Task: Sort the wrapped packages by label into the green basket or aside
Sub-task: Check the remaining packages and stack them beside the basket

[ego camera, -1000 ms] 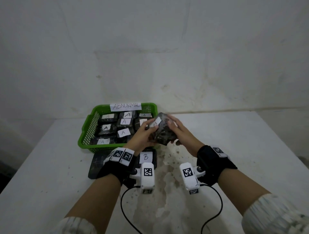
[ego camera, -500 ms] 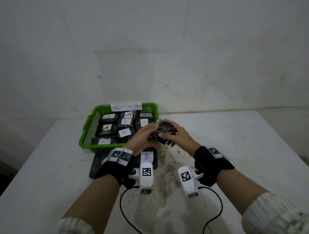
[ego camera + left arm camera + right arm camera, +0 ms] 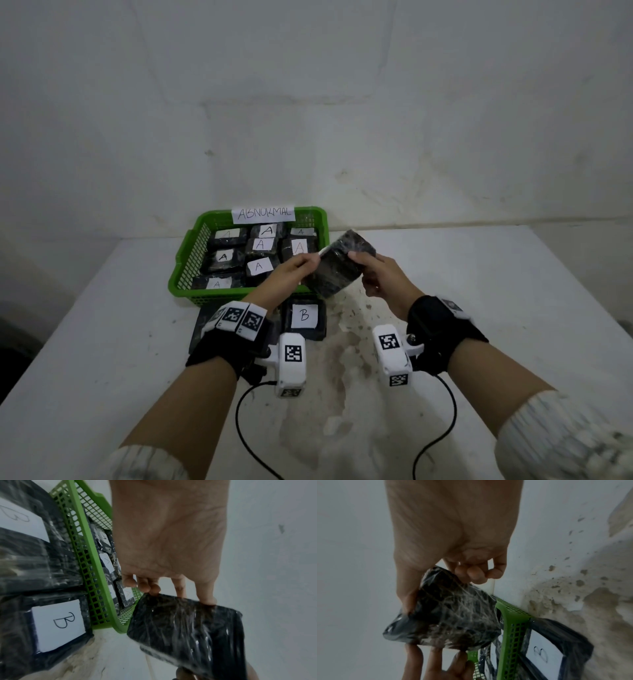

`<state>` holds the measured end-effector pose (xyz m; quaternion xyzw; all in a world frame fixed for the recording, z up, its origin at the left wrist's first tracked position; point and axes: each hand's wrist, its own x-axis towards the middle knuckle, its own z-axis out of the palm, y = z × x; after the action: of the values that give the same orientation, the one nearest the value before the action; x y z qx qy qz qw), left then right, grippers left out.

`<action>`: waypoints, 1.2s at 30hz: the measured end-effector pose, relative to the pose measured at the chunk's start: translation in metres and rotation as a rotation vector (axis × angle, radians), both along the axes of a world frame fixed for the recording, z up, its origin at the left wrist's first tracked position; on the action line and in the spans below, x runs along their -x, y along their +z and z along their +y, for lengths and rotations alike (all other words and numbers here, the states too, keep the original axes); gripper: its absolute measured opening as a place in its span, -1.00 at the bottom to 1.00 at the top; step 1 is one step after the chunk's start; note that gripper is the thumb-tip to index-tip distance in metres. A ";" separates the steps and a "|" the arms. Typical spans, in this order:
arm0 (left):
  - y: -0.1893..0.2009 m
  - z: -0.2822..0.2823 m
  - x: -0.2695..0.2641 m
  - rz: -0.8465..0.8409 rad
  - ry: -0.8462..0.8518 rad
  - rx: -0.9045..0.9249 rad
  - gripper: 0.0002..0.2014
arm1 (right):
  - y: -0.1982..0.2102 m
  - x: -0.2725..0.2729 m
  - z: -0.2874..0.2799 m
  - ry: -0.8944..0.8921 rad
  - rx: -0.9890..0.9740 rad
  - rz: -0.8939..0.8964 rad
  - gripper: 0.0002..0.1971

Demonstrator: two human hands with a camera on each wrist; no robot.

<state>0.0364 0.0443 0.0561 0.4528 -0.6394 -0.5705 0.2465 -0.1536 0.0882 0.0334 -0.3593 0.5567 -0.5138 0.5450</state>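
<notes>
Over white table [image 3: 479, 291], fingers of left hand [image 3: 291, 274] and right hand [image 3: 380, 277] pinch dark package [image 3: 337, 270].

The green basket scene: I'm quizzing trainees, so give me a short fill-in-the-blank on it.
1. The sign on the green basket reads ____.
2. Labels in the basket show the letter ____.
3. The package on the table shows the letter ____.
4. The held package is gripped by ____ hands.

Missing: ABNORMAL; A; B; both
</notes>
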 end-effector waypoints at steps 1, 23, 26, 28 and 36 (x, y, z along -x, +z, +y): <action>-0.001 0.002 -0.003 -0.024 -0.018 0.005 -0.68 | -0.002 -0.001 0.001 -0.010 -0.029 -0.036 -0.72; -0.031 0.039 -0.030 -0.164 -0.017 -0.284 -0.40 | -0.020 -0.043 0.042 0.160 -0.296 -0.048 -0.74; -0.037 0.046 -0.038 -0.147 0.000 -0.307 -0.46 | -0.020 -0.048 0.048 0.227 -0.396 0.020 -0.78; -0.045 0.052 -0.044 -0.165 -0.005 -0.326 -0.52 | -0.023 -0.053 0.052 0.295 -0.472 0.069 -0.82; -0.077 0.065 -0.057 -0.188 0.186 -0.396 -0.48 | -0.044 -0.075 0.054 0.397 -0.585 0.141 -0.79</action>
<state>0.0930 0.1096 -0.0209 0.6005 -0.4908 -0.6148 0.1437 -0.0782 0.1418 -0.0102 -0.3238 0.6358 -0.1907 0.6741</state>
